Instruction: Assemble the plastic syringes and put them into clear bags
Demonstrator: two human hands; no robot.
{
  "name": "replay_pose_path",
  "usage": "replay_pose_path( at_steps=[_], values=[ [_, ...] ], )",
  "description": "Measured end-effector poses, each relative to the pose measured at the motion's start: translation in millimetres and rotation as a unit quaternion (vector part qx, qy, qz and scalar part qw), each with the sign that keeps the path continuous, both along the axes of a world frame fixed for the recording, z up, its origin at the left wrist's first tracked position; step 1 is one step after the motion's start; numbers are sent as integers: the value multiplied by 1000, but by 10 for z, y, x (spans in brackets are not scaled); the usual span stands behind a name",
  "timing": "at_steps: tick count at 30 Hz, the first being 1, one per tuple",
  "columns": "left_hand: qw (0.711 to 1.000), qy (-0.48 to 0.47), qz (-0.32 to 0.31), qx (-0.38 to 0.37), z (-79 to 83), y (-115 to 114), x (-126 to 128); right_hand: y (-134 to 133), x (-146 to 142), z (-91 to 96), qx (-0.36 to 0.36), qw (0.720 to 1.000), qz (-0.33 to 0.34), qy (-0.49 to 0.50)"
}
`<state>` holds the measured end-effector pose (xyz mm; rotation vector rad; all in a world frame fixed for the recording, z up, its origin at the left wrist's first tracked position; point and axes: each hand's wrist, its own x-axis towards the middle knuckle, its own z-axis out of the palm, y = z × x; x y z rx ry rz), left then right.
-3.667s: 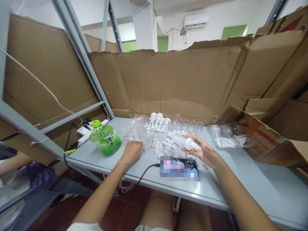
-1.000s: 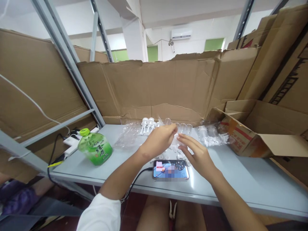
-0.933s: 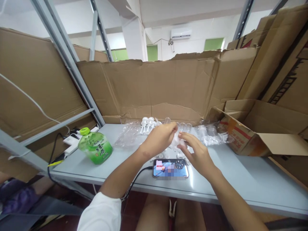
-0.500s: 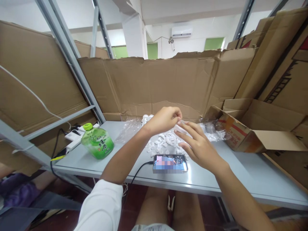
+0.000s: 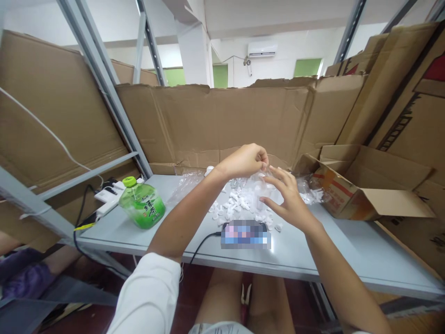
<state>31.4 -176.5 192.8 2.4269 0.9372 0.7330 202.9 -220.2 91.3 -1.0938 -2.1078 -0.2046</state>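
Note:
My left hand (image 5: 247, 161) is closed in a pinch above the middle of the table. At its fingertips hangs what looks like a small clear plastic bag (image 5: 256, 184), thin and hard to see against the white pieces behind it. Close by on the right is my right hand (image 5: 287, 197), its fingers spread and curved and the thumb apart, the fingertips near or touching the clear plastic. Beneath both hands, a loose pile of small white plastic pieces (image 5: 236, 203) is scattered over the grey table (image 5: 347, 250). A phone (image 5: 245, 234) plugged into a black cable lies in front of the pile.
A green drink bottle (image 5: 142, 204) stands at the left, beside a power strip (image 5: 107, 206). Clear plastic bags (image 5: 187, 185) lie behind the pile. An open cardboard box (image 5: 347, 195) is on the right, and a cardboard wall (image 5: 229, 116) closes off the back.
My left hand has shifted slightly up and to the right. The right hand's fingers have curled more upright, and its thumb has moved away from the clear plastic.

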Motion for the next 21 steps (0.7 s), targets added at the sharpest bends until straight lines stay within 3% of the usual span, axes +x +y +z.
replay_pose_path(
  at_steps=[6,12,14,19,21],
  values=[
    [1000,24,-1,1,-16,16,-11,-88,11,95,-86,990,103,54],
    [999,34,-4,22,-50,-24,-24,-32,-16,151,-189,929,208,239],
    [999,35,1,14,-53,-43,-57,-60,-32,169,-185,925,195,268],
    [998,45,14,-32,-79,-89,-134,-235,-67,199,-84,959,105,251],
    [998,54,21,-29,-100,-103,-139,-292,-68,211,-69,961,111,242]
  ],
)
